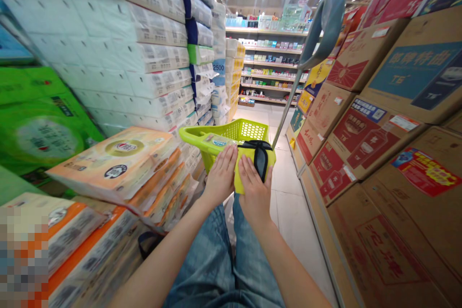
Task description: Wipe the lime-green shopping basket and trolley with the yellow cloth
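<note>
A lime-green shopping basket (224,131) with perforated walls stands in front of my knees. At its near side is a yellow item with black edging and a grey panel (240,180); its exact kind I cannot make out. My right hand (254,190) lies over this item, fingers stretched out and spread. Against its left edge rests my left hand (222,173), fingers straight and flat, close to a clear label (219,140) on the basket's rim. My palms hide part of the yellow item. A metal pole with a grey loop handle (321,29) rises at the basket's right.
Tall stacks of white tissue packs (159,57) line the left, with orange tissue packs (119,159) lower down. Printed cardboard cartons (375,139) are piled along the right. Pale floor tiles (288,192) run between them towards stocked shelves (270,62) at the back.
</note>
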The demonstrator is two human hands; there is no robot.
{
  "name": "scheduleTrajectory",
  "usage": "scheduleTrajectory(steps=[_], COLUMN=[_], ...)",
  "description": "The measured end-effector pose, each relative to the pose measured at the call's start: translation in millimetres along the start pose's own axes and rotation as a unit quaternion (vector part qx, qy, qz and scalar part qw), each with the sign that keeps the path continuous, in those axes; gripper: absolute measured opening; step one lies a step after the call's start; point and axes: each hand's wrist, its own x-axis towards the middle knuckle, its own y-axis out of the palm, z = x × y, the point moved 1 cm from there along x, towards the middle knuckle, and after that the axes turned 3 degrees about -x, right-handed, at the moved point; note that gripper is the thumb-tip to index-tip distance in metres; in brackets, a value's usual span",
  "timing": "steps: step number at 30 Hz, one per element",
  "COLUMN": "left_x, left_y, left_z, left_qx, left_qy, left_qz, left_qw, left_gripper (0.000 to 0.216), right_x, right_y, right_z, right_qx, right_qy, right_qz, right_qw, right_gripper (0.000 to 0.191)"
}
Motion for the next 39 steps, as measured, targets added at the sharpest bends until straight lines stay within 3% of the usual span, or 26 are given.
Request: scheduleTrajectory(steps=[4,9,17,21,26,30,33,35,39], left_x=[2,3,0,-1,1,2,2,2,2], left_y=[-1,1,1,0,-2,-2,-1,-1,-3], left_z=[-4,-6,-1,2,-2,-4,-4,-4,-3], left_qx=[-0.004,-0.008,-0.006,-0.012,-0.011,-0.014,-0.011,-0.007,0.006], left_qy=[-0.003,-0.003,-0.003,0.001,0.000,-0.001,-0.001,-0.002,-0.001], left_qz=[0.000,-0.009,0.003,-0.006,0.001,-0.003,-0.006,-0.007,0.003], left_qw=[1.000,1.000,1.000,1.000,1.000,1.000,1.000,1.000,1.000], left_gripper=[0.084,0.086,0.082,0.078,0.085,0.086,0.087,0.086,0.085], right_x=[-18,-7,10,15,-8,-19,-17,-14,-5], right_y=[-12,-20,1,5,-6,-13,-14,-11,-1], right_z=[-31,-59,1,10,-20,-63,-78,-70,-29], right_qx=[-0.007,0.008,-0.006,0.013,0.027,0.058,0.089,0.085,0.033], right_qy=[0.039,0.118,0.038,0.023,0.003,0.066,0.093,0.078,0.029], right_qz=[-0.042,-0.051,-0.005,0.018,-0.010,-0.066,-0.085,-0.086,-0.059], right_qw=[0.998,0.992,0.999,0.999,1.000,0.994,0.988,0.990,0.997], right_gripper=[0.087,0.088,0.075,0.075,0.083,0.083,0.084,0.085,0.080])
